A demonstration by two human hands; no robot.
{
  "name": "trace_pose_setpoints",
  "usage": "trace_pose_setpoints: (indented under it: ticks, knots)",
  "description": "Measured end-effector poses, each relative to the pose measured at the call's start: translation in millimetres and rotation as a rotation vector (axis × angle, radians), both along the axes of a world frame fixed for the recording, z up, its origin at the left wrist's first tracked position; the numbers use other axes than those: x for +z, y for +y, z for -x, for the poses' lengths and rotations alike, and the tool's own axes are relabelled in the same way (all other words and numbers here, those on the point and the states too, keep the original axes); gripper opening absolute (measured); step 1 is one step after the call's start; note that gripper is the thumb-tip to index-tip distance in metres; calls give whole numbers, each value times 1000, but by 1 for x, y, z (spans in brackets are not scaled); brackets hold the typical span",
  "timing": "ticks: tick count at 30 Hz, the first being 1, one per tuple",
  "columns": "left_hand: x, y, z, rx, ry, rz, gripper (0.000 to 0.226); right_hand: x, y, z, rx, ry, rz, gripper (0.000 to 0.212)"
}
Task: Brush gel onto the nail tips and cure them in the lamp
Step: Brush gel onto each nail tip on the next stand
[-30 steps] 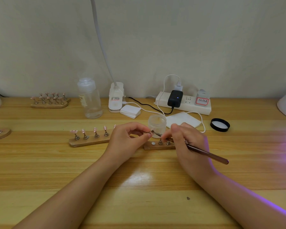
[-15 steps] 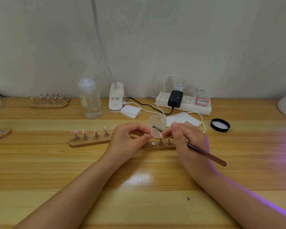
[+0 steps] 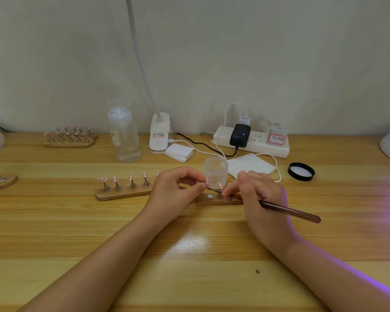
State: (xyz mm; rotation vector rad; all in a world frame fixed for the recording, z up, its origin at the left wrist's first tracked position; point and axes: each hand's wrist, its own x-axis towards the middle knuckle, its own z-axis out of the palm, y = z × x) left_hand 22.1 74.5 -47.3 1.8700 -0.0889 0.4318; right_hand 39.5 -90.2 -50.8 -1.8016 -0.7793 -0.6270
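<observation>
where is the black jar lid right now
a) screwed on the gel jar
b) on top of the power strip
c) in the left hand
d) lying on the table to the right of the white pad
d: the black lid lies flat on the table, right of the white pad, while the gel jar stands open with no lid and the left hand pinches a nail tip.

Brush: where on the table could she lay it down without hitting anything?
Bare wood lies in front of the right hand and left hand, toward the near table edge. Another bare patch sits right of the brush, below the black lid. Crowded: around the jar, wooden strip and power strip.
</observation>
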Motion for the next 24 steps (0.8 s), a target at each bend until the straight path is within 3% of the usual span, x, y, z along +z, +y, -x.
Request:
trace_pose_setpoints:
  ticks: [10,24]
  knots:
    - [0,-1,-1,-13,-14,12,21,4,3,-1,-33,115,-11,44]
    - [1,0,1,-10,-15,3,18,2,1,1,19,68,-42,40]
